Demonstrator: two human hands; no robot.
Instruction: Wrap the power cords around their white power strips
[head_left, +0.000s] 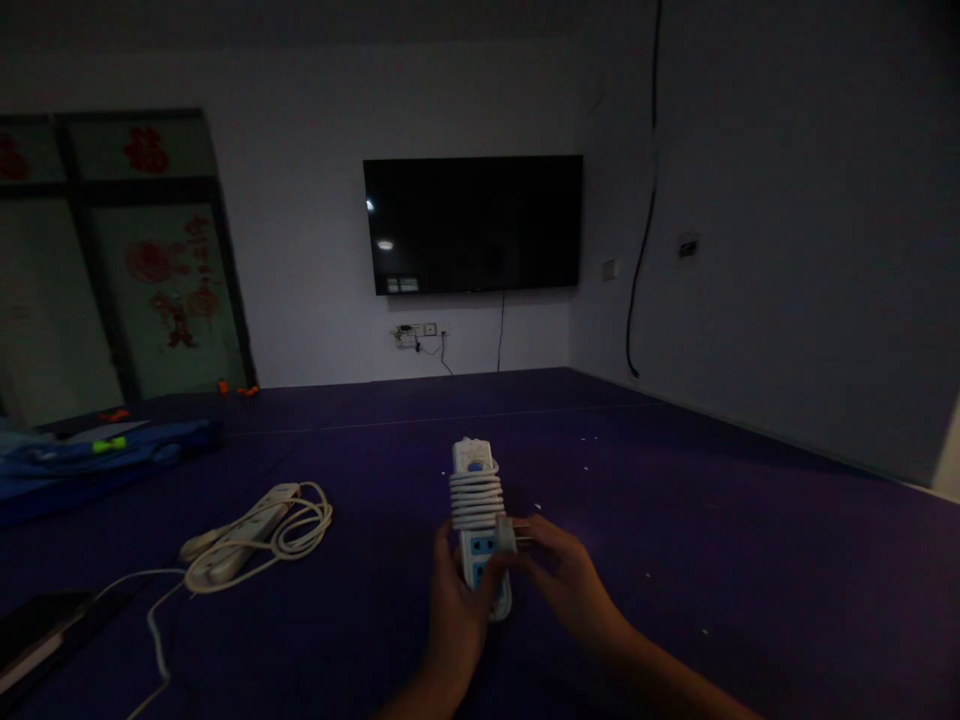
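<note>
A white power strip (466, 547) with blue sockets stands out in front of me above the purple floor covering. Its white cord (477, 497) is wound in several turns around the upper part. My left hand (459, 605) grips the strip's lower part, thumb across its face. On the strip's right side, my right hand (559, 575) has its fingers closed at the plug (507, 535) on the cord's end, whose prongs point right toward the fingers. How firmly each finger presses on the plug is hard to see in the dim light.
A second power strip (255, 530) with a loosely coiled cord lies on the left. Beyond it are blue cloth (157, 445) and a dark device (37, 630) with a white cable. Small white bits dot the purple floor covering (675, 520). A television (476, 225) hangs on the far wall.
</note>
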